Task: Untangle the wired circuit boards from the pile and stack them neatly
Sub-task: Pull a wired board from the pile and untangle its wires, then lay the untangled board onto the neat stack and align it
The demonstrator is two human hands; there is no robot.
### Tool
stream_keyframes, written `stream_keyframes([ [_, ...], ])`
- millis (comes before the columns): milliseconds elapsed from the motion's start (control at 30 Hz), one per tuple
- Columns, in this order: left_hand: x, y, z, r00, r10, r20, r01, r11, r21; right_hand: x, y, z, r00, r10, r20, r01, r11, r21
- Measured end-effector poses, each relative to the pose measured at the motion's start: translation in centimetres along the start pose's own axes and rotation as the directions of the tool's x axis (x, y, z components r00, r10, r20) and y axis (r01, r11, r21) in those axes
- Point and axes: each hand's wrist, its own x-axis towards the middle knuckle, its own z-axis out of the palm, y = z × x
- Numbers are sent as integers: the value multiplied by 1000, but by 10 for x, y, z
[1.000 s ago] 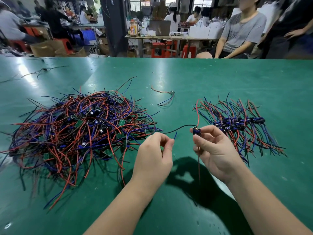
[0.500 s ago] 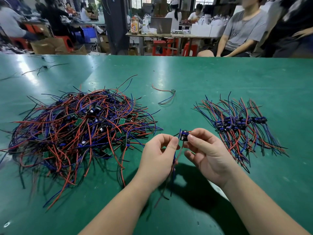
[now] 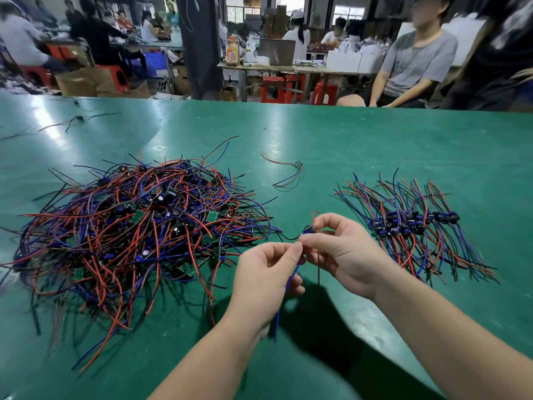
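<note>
One wired circuit board [image 3: 307, 230] is held above the bench [image 3: 375, 145], between the tangled pile [image 3: 129, 226] and the neat stack [image 3: 412, 223]

The right hand [image 3: 343, 255] pinches the small board with curled fingers [image 3: 328, 219], and the left hand [image 3: 265, 272] pinches its blue wire [image 3: 288, 284], which hangs down. The piece looks very light: the board stiff and probably fragile at the solder joints, the wires thin, soft and quick to catch on others. I judge it better to hold the board edges and only guide the wires
</note>
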Motion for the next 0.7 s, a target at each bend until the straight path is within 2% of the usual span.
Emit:
stream_keyframes([
  [167, 8, 7, -5, 993, -12, -115, -6, 987, -159, 21, -31, 18, 994, -36, 99, 57, 975, -217],
  [267, 11, 3, -7, 984, -50, -168, 27, 990, -137, 50, -71, 21, 979, -200, 41, 200, 900, -387],
  [300, 11, 2, -7, 983, -58, -177, 35, 991, -128, 65, -87, 22, 956, -292, 15, 263, 838, -479],
  [367, 12, 1, -6, 981, -55, -188, 37, 994, -100, 98, -112, 24, 875, -485, 10, 365, 644, -672],
  [433, 12, 1, -5, 980, -46, -193, 34, 997, -68, 135, -125, 24, 795, -606, 23, 383, 472, -794],
  [500, 12, 0, -5, 981, -42, -190, 36, 999, -35, 164, -124, 18, 815, -578, 30, 267, 329, -906],
  [567, 11, -1, -6, 981, -42, -190, 43, 999, -1, 183, -112, 8, 915, -403, -7, 77, 191, -979],
  [633, 11, -3, -6, 981, -51, -186, 57, 998, 26, 186, -95, 2, 951, -304, -55, 4, 190, -982],
  [700, 12, -3, -7, 984, -59, -170, 67, 997, 42, 183, -81, 1, 948, -315, -49, 25, 228, -973],
])
